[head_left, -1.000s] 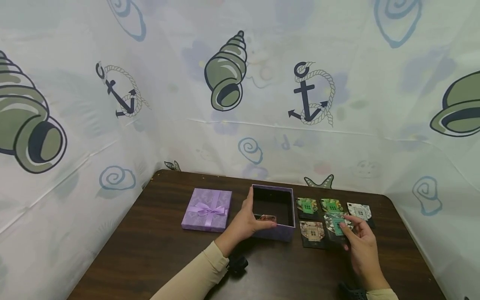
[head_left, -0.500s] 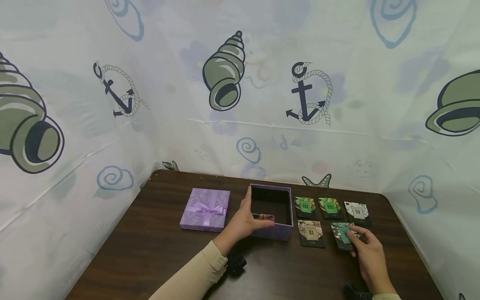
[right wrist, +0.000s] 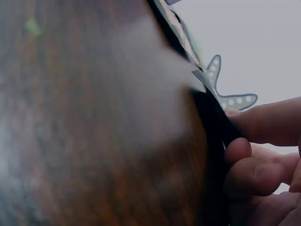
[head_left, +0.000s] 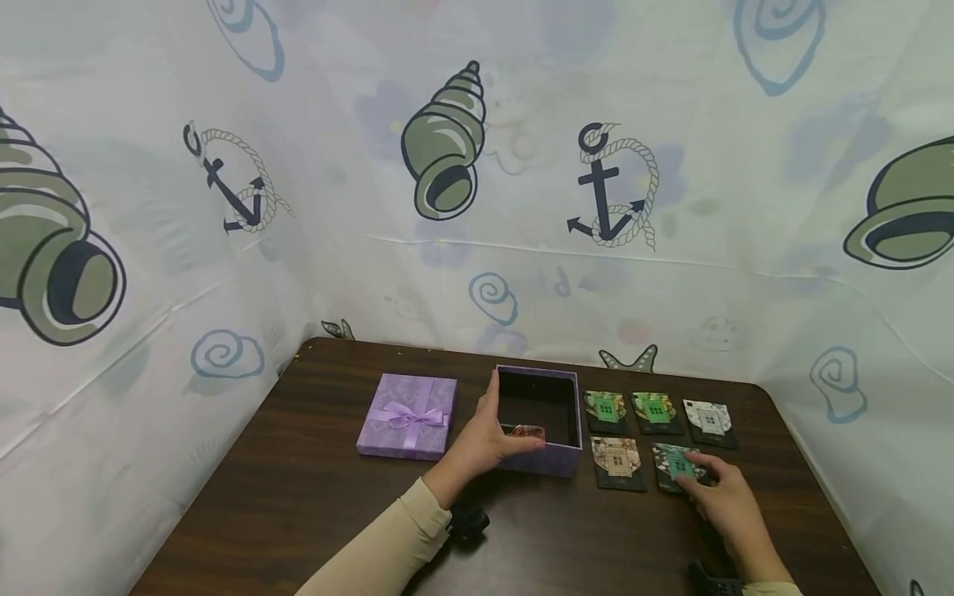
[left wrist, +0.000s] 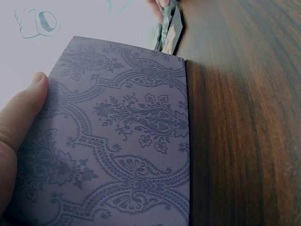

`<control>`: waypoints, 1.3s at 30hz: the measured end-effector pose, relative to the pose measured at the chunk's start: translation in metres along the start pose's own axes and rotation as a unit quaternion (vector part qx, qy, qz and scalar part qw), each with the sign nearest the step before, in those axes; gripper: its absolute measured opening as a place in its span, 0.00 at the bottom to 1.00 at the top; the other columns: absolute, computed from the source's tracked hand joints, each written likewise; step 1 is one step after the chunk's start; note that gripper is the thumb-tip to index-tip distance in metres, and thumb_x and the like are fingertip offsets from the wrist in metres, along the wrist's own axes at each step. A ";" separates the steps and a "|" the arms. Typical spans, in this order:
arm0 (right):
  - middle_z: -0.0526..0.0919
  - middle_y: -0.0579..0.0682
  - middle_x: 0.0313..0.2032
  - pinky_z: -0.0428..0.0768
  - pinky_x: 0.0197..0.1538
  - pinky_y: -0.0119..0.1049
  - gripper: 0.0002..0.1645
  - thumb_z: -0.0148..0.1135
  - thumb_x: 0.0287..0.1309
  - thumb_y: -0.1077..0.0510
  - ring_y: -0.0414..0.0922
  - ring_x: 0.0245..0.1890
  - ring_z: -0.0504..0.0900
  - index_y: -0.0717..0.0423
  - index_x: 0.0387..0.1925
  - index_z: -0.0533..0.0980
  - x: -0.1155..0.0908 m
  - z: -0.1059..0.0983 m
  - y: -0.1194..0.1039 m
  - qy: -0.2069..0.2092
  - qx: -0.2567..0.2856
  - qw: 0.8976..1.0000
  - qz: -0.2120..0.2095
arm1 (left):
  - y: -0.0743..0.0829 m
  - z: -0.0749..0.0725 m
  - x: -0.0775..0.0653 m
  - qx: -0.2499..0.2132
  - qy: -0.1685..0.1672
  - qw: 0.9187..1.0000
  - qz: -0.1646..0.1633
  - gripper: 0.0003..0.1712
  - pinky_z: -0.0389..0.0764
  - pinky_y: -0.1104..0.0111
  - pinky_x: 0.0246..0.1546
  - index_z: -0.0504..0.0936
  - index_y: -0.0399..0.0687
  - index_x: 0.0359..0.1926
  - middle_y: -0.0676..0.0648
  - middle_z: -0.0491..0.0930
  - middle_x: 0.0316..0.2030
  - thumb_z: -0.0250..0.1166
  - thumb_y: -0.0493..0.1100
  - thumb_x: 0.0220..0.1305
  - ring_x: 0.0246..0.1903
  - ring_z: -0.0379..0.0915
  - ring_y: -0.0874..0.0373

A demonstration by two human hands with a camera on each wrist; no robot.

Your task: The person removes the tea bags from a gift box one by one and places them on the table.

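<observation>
My left hand grips the near left corner of a lidless purple box, thumb over the front rim and fingers along the left side. In the left wrist view, the box's damask-patterned front wall fills the middle. Inside the dark box, a reddish printed packet shows just behind the thumb. At the right, my right hand pinches a small flat packet with a teal and white floral print, low over the table. The right wrist view shows its dark edge between thumb and fingers.
Several similar flat packets lie beside the box: two green ones and a white one behind, a beige one in front. A purple lid with a ribbon bow lies left. A printed cloth hangs behind the table.
The right hand has drawn the teal packet toward the near right, away from the back packets, then lowered it beside the beige one. The left hand keeps its grip on the box.
</observation>
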State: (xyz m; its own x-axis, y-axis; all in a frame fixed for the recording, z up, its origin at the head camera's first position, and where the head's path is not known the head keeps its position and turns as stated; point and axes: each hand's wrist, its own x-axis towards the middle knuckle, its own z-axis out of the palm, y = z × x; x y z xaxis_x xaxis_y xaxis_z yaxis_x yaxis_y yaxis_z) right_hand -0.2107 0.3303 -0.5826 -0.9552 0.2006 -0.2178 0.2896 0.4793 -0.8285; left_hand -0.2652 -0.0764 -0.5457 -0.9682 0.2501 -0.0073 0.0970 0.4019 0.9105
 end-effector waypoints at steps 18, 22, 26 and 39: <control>0.83 0.75 0.50 0.80 0.58 0.59 0.31 0.77 0.66 0.58 0.63 0.52 0.81 0.65 0.67 0.81 0.003 0.004 0.002 0.049 -0.156 0.978 -0.127 | 0.000 0.001 0.001 0.005 0.004 1.000 -0.002 0.87 0.59 0.30 0.78 0.30 0.67 0.90 0.38 0.39 0.89 0.88 0.64 0.50 0.86 0.42 0.31; 0.66 0.52 0.33 0.69 0.43 0.46 0.33 0.77 0.67 0.54 0.51 0.39 0.67 0.61 0.70 0.80 0.000 0.003 -0.001 0.047 -0.183 0.977 -0.104 | -0.001 0.001 0.002 0.004 0.003 1.000 0.001 0.87 0.60 0.30 0.78 0.30 0.68 0.90 0.37 0.40 0.89 0.88 0.64 0.50 0.86 0.43 0.31; 0.70 0.54 0.34 0.65 0.36 0.42 0.36 0.75 0.69 0.49 0.50 0.36 0.67 0.57 0.73 0.77 0.001 0.003 -0.002 0.035 -0.194 0.977 -0.080 | -0.002 0.000 0.002 0.003 0.003 1.000 0.002 0.87 0.62 0.30 0.77 0.29 0.68 0.90 0.36 0.40 0.89 0.88 0.64 0.50 0.85 0.46 0.30; 0.80 0.58 0.44 0.69 0.36 0.41 0.36 0.74 0.70 0.44 0.50 0.40 0.75 0.51 0.73 0.77 0.004 0.003 0.005 0.030 -0.181 0.980 -0.079 | 0.000 0.000 0.001 0.006 0.001 1.000 0.001 0.87 0.62 0.31 0.78 0.30 0.67 0.90 0.36 0.40 0.89 0.88 0.64 0.50 0.85 0.45 0.30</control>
State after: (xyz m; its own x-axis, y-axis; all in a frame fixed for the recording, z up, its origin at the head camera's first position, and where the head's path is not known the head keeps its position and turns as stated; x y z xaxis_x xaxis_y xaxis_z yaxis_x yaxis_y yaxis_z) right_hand -0.2130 0.3312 -0.5892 -0.9876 0.1442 -0.0626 0.1523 0.7777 -0.6099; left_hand -0.2663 -0.0759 -0.5453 -0.9686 0.2487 -0.0047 0.1016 0.4128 0.9052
